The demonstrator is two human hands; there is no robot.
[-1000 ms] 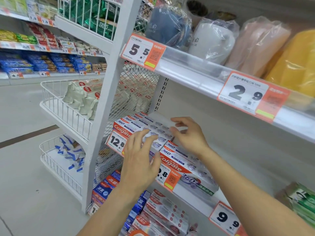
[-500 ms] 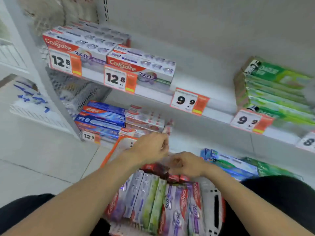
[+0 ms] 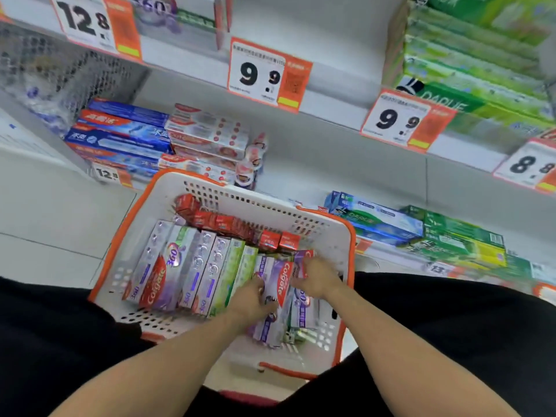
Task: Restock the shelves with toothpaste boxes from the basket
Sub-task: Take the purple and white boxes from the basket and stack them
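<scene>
From the head view, a white basket (image 3: 156, 206) with an orange rim sits at lower centre of the frame, packed with toothpaste boxes (image 3: 192, 266) lying side by side. Both hands reach into its right part. The left hand (image 3: 251, 299) and right hand (image 3: 316, 279) curl their fingers around a purple toothpaste box (image 3: 278, 284) from either side. Behind the basket, the shelves (image 3: 331, 115) carry price tags (image 3: 264, 73) and stacked green boxes (image 3: 469, 55) at upper right.

Basket (image 3: 337, 233) packed with boxes (image 3: 192, 266); bare gap along far wall.
</scene>
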